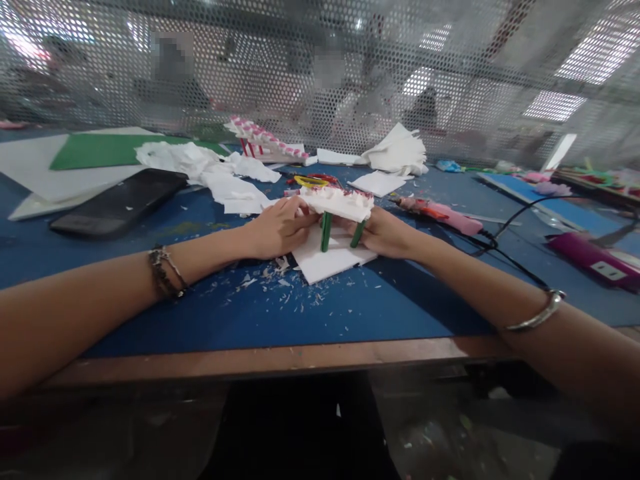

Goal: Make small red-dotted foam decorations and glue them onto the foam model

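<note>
Between my hands stands a small white foam-like model (340, 203) with dark pink bits along its top. Green posts (326, 232) hold it above a flat white base (323, 265). My left hand (277, 230) grips the model's left side with bent fingers, some of them tucked under the raised top. On the other side my right hand (390, 233) closes round the model's right end, its fingertips hidden behind the posts. White shavings (300, 293) lie scattered on the blue table just in front of the base.
A similar white and pink model (267, 141) stands at the back. At left lie a black phone (120, 200), crumpled white paper (180, 160) and a green sheet (100, 152). A pink corded tool (445, 215) and a purple object (593, 259) lie right. Perforated mesh (300, 87) rises behind.
</note>
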The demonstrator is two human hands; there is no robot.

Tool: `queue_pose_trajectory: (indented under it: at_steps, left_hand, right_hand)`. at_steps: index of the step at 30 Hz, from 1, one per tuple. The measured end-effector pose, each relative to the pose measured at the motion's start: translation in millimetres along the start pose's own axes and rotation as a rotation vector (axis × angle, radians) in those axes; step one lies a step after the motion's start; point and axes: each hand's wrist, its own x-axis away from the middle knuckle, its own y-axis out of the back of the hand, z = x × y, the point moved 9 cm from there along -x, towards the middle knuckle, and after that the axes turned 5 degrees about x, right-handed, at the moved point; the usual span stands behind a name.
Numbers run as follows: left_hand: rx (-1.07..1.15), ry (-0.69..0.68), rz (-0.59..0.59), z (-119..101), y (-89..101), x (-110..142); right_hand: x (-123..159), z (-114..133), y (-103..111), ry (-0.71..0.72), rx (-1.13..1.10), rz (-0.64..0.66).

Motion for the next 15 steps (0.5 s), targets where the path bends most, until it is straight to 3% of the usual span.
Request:
queue_pose_trajectory:
  at_steps: [5,11,15]
  left_hand:
    - [-0.097,0.001,0.128,-4.9,-0.4,-1.5]
    - [-0.136,0.160,0.160,2.0,2.1,0.3]
    - [-0.140,0.152,0.165,-1.1,4.2,1.0]
  right_hand:
    - [-1.2,-8.2,-4.3,-0.075,0.013,0.041]
    - [-1.3,-12.6,-6.5,-0.096,-0.027,0.033]
    - [0.2,-8.8,2.5,-0.060,-0.061,-0.054]
